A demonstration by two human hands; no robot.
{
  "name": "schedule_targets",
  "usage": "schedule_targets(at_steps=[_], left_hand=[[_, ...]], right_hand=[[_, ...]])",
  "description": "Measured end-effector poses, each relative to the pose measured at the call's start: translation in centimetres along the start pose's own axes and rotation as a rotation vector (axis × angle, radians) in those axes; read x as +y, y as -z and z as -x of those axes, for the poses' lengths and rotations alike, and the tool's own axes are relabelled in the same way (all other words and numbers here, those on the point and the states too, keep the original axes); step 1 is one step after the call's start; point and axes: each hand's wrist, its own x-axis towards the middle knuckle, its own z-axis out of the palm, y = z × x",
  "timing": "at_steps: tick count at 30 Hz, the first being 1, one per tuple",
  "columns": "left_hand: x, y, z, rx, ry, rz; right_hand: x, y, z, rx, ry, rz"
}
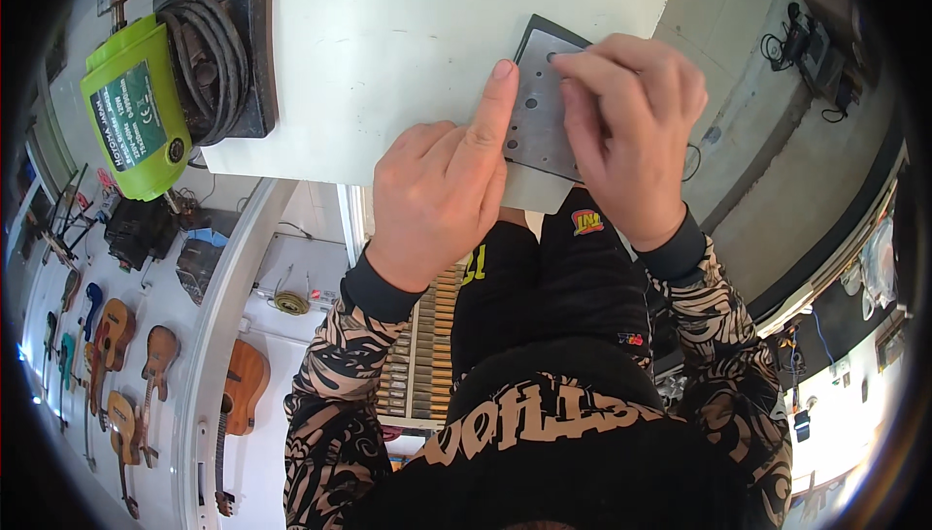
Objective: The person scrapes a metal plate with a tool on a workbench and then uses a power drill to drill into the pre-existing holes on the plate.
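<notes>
Plate (529, 122), one: flat, grey, pierced with round holes, set on a dark backing at the right end of the white table (379, 54), near your side of it.

Left hand (442, 171), yours: index finger stretched out along the plate's left edge, other fingers curled; whether they grip anything, you cannot tell from this view.

Right hand (631, 122), yours: over the plate's right part, fingers bent, index tip at the uppermost hole, thumb held a little apart from it; whether something small sits in its grasp, you cannot tell.

Power tool (141, 117), green, beside a coiled black cable (204, 69), table's left end.

Guitars (114, 331), several, lower left.
</notes>
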Motion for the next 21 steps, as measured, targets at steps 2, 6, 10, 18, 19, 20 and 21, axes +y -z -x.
schedule_targets(at_steps=[2,6,10,18,19,20,21], left_hand=[[0.1,-0.2,-0.1,0.012,0.000,0.001],[0.4,0.0,-0.3,0.003,0.033,-0.022],[0.3,-0.2,-0.5,0.014,0.026,-0.034],[0.3,-0.3,-0.5,0.036,0.027,-0.056],[0.4,-0.2,-0.4,0.024,0.033,-0.063],[0.3,-0.1,-0.3,0.013,0.038,-0.071],[0.3,0.0,-0.3,0.012,0.037,-0.070]], right_hand=[[-0.2,-0.5,0.3,-0.026,0.082,0.001],[-0.7,-0.6,0.6,-0.070,0.017,0.000],[-0.7,-0.8,0.8,-0.069,0.014,0.002],[-0.8,-1.3,0.8,-0.060,0.010,0.002],[-0.8,-1.4,0.8,-0.055,0.010,-0.002],[-0.9,-1.4,0.8,-0.055,0.010,-0.001],[-0.9,-1.3,0.8,-0.062,0.008,-0.003]])
